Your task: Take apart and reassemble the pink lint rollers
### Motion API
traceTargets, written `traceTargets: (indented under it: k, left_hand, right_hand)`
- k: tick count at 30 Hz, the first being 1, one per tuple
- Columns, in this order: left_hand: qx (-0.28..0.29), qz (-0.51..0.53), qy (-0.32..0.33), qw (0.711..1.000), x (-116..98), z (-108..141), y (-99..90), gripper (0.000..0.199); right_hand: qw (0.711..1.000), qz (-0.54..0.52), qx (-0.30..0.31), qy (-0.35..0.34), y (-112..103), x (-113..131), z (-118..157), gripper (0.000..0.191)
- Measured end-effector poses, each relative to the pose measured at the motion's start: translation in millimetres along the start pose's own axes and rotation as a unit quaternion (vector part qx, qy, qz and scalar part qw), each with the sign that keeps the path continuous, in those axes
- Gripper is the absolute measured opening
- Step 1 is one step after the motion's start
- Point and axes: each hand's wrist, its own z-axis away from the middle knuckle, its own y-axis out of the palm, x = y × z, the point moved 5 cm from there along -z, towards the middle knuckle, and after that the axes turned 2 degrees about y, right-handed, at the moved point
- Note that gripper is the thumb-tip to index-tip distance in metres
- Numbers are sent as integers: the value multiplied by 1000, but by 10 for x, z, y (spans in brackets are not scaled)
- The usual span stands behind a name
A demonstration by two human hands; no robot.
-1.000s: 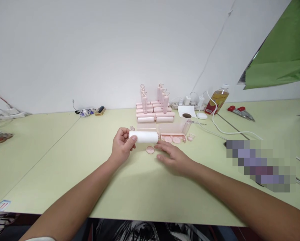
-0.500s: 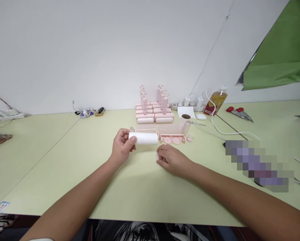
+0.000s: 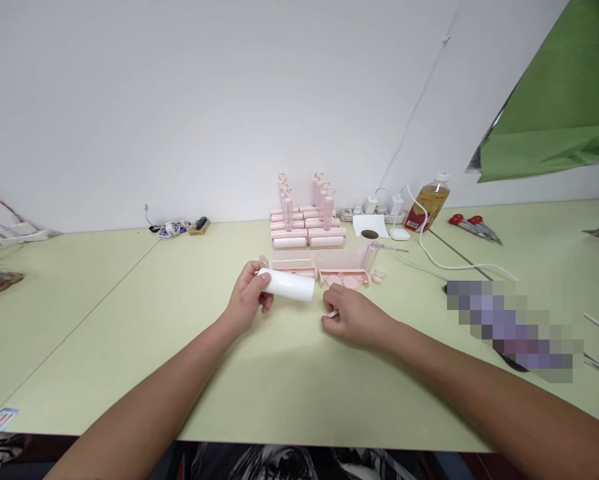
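My left hand (image 3: 247,300) grips a white paper roll (image 3: 290,285) by its left end, holding it just above the pale green table (image 3: 129,313) with its right end tilted down. My right hand (image 3: 352,313) is closed around a small pink round cap (image 3: 332,313), only an edge of which shows between the fingers, a little to the right of the roll's open end. Behind the hands lies a pink tray piece (image 3: 343,277) with round pink caps in it.
A stack of pink lint rollers (image 3: 307,223) stands farther back, by a brown-cored roll (image 3: 369,239), a power strip with chargers (image 3: 379,207), an oil bottle (image 3: 432,203) and red-handled scissors (image 3: 472,225). A white cable (image 3: 454,267) crosses the right side. Small cables lie at back left (image 3: 172,228).
My right hand closed over the pink cap that lay on the table and lifted it. My left hand tilted the white roll's right end down and toward me.
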Motion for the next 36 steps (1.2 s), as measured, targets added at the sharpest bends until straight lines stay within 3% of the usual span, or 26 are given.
traceTargets:
  k: [5, 10, 13, 16, 19, 27, 32, 36]
  left_hand:
    - [50, -45, 8, 998, 45, 37, 33, 29]
    - [78, -33, 16, 996, 80, 38, 66, 34]
    - [87, -20, -6, 996, 128, 35, 104, 35]
    - [96, -31, -28, 994, 187, 61, 156, 37]
    - [106, -46, -39, 993, 226, 97, 200, 39]
    - [114, -69, -48, 990, 195, 124, 241, 39]
    - [102, -1, -80, 992, 248, 111, 270, 38]
    - [54, 69, -136, 987, 298, 103, 282, 41]
  right_hand:
    - [988, -151, -20, 33, -15, -113, -4, 4]
    - [926, -371, -71, 10, -18, -107, 8, 14]
    - [888, -439, -130, -29, -53, -51, 60, 18]
    - [885, -428, -174, -56, -72, -15, 120, 17]
    - [904, -375, -196, -68, -84, -3, 153, 14]
    - [924, -315, -202, -74, -115, 7, 146, 13]
    - [923, -323, -196, -76, -92, -7, 133, 16]
    - [916, -351, -176, -87, -67, -15, 119, 27]
